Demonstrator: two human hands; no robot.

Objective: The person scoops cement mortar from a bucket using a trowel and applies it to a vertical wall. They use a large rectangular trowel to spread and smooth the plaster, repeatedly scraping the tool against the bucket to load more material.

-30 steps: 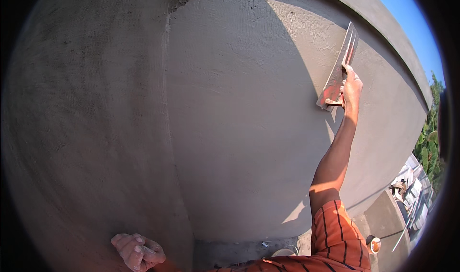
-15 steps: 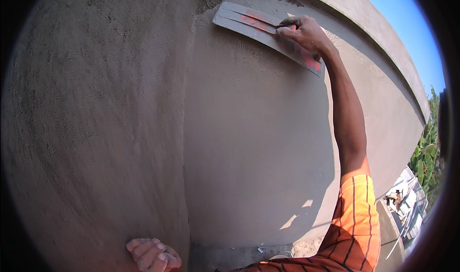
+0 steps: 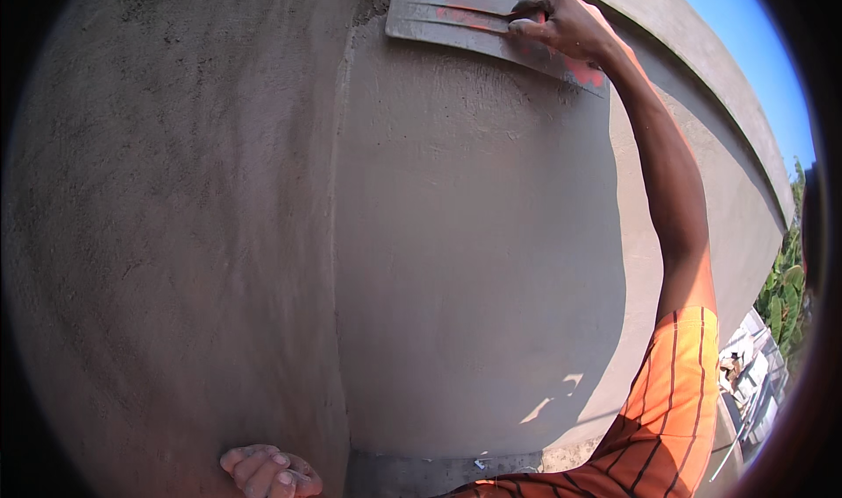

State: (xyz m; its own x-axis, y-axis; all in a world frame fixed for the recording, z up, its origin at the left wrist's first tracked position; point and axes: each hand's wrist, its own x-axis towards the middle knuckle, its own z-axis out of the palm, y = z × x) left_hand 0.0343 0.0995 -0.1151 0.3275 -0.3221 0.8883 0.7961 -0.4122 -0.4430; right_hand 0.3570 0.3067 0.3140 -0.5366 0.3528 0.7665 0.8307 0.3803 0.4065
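High up on the facing wall, my right hand [image 3: 566,26] is closed around the handle of a long grey plastering trowel [image 3: 447,16] with red patches. The trowel's blade lies against the grey plaster [image 3: 474,235] close under the top edge, its left end near the inner corner. Rougher plaster shows around the blade's left end. My left hand [image 3: 270,472] is low down, beside the left wall [image 3: 175,235]; its fingers are curled in and I see nothing in them. Whether it touches that wall I cannot tell.
A projecting ledge [image 3: 702,68] runs along the top right of the wall. At the wall's foot is a grey base strip [image 3: 421,473] with small bits of debris. Beyond the right side lie piled scraps [image 3: 745,366] and green plants [image 3: 783,296].
My right hand and the trowel have moved up the wall, and the blade lies nearer level. My left hand has shifted slightly down and left, still curled.
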